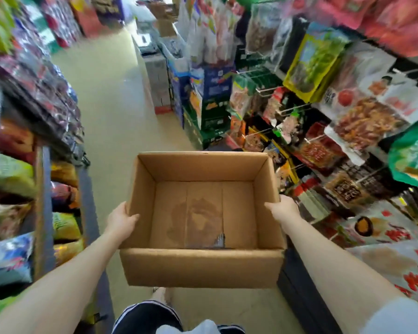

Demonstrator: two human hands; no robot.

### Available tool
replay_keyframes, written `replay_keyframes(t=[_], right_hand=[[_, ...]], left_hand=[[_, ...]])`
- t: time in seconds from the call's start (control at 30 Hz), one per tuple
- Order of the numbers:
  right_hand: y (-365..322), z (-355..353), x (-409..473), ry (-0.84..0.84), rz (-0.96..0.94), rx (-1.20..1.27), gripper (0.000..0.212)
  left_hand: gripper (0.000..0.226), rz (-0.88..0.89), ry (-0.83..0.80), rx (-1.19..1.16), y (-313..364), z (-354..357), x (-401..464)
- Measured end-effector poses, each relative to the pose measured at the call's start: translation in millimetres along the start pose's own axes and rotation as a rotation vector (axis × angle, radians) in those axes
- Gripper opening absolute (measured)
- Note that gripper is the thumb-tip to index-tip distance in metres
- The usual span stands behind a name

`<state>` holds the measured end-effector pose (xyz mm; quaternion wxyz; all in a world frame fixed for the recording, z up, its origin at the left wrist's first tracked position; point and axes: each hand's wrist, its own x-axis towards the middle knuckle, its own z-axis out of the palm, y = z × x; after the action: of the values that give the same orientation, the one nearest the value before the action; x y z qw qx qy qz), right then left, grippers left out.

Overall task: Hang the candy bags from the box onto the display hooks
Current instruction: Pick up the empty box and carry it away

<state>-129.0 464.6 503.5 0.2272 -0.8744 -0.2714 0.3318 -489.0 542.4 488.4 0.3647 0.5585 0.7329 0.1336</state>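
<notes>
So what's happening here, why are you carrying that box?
A person is holding an open cardboard box in a shop aisle, the left hand gripping its left wall and the right hand its right wall. The box has nothing in it, only a dark stain on the bottom. Snack bags hang on the display hooks to the right, and more bags fill the shelves on the left.

You can't read any text here: the print on the hanging bags (369, 121) right of the box (200, 263) is blurred.
</notes>
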Motion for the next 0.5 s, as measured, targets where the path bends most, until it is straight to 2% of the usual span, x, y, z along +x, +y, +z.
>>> replay_keyframes(t=[0.07,0.23,0.5], right_hand=[[-42,24,17,-0.001,-0.027,0.015,0.037],[-148,79,60,0.017,-0.089,-0.008,0.036],[-277,140,143,-0.004,-0.118,-0.038,0.040]], left_hand=[[0.048,-0.023,0.025,-0.035,3,-21,35],[0.037,-0.028,0.040,-0.075,6,-79,138],[0.039,-0.090,0.066,-0.044,22,-135,286]])
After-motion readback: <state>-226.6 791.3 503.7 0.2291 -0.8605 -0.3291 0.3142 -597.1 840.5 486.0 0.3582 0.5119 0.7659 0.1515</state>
